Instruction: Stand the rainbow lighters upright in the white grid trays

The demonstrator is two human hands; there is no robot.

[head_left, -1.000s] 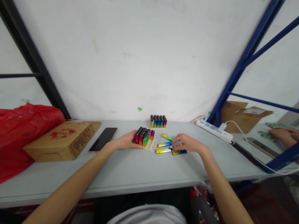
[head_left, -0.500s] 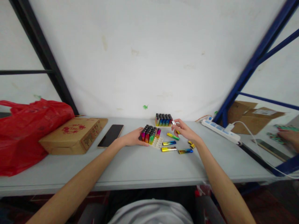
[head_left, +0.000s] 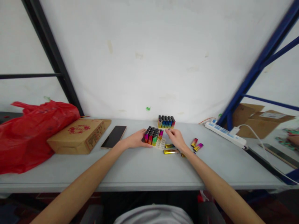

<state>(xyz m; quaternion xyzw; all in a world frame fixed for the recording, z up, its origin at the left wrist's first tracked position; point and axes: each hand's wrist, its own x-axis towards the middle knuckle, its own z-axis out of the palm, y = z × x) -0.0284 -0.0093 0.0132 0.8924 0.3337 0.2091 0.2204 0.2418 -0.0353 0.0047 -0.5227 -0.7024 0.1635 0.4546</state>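
Observation:
My left hand (head_left: 136,139) is curled round the left side of a white tray (head_left: 160,143) with holes, its thumb along the front. Several shiny rainbow-coloured lighters (head_left: 151,136) with black tops stand upright in the tray. Holes at its right front show bare. My right hand (head_left: 175,137) is at the right of the tray, fingers pinched on a lighter (head_left: 169,129) mostly hidden behind them. Below that hand lie loose lighters, among them a gold lighter (head_left: 171,151). To its right lie a red-yellow lighter (head_left: 194,142) and a purple-yellow lighter (head_left: 198,147).
Against the wall stands another block of lighters (head_left: 166,121). On the left are a phone (head_left: 114,137), a cardboard box (head_left: 77,137) and a red plastic bag (head_left: 39,130). At right lies a power strip (head_left: 225,133) with a white cable, near a blue frame post (head_left: 254,73).
My right hand has moved left and nearer to the tray with the lighter in its fingers. My left hand stays on the tray. The view has shifted slightly.

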